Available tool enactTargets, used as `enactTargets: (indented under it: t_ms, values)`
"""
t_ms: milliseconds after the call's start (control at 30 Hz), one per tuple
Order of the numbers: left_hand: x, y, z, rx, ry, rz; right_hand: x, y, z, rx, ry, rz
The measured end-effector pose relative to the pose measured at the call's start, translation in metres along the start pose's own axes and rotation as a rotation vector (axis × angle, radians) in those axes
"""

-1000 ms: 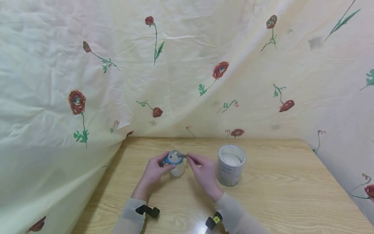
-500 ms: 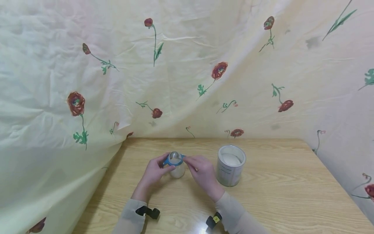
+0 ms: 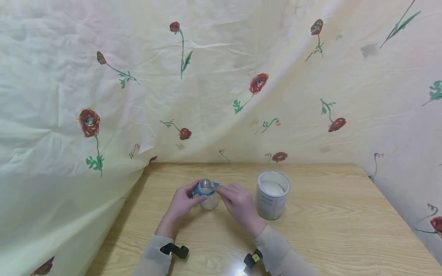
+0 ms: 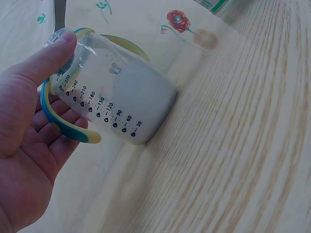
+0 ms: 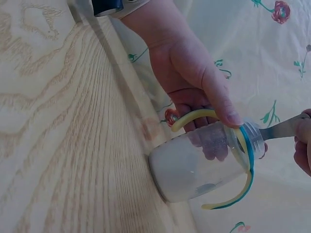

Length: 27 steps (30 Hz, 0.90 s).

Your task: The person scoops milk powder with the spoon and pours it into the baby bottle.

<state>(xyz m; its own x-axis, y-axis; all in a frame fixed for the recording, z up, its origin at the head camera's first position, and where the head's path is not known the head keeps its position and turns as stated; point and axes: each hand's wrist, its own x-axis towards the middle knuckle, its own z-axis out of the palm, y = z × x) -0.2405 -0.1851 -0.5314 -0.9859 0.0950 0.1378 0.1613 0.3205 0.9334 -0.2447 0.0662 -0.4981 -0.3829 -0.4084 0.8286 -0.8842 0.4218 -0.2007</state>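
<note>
A clear baby bottle (image 3: 209, 203) with blue-and-yellow handles stands upright on the table, pale white contents filling its lower part in both wrist views. My left hand (image 3: 182, 200) holds it around the neck, thumb in front and fingers behind, as the left wrist view shows beside the printed scale on the bottle (image 4: 112, 92). With my right hand (image 3: 240, 203) I pinch the handle of a metal spoon (image 3: 205, 183). The spoon's rounded back faces up over the bottle's open mouth. In the right wrist view, the spoon's handle (image 5: 284, 129) leads into that mouth, and only my right fingertips show.
To the right of my right hand stands an open metal can (image 3: 271, 207) with white powder (image 3: 272, 188) inside. The wooden table (image 3: 331, 230) ends against a flowered cloth (image 3: 214, 96) hanging behind and at both sides.
My right hand has rolled over, turning the spoon from bowl up with white powder in it to bowl down at the bottle's mouth. My left hand and the bottle stay nearly in place.
</note>
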Motion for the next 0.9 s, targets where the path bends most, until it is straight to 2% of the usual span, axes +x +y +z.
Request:
enactTargets:
  t_ms: [133,267,367,900]
  values:
    - [0.0002,-0.0013,-0.0002,0.003,0.006,0.006,-0.0009,0.0010,0.0022,0.019,0.027,0.058]
    - [0.0000,-0.0020,0.0002,0.015,0.009,0.018,-0.0011,0.0008,0.0032,0.097,0.099,0.157]
    - [-0.0003,-0.0011,0.0003,0.011,0.008,0.026,-0.0005,0.0001,0.0031,0.138,0.141,0.192]
    - [-0.0009,-0.0002,0.0002,-0.004,0.007,0.002,-0.0008,-0.0032,0.0017,0.107,0.130,0.175]
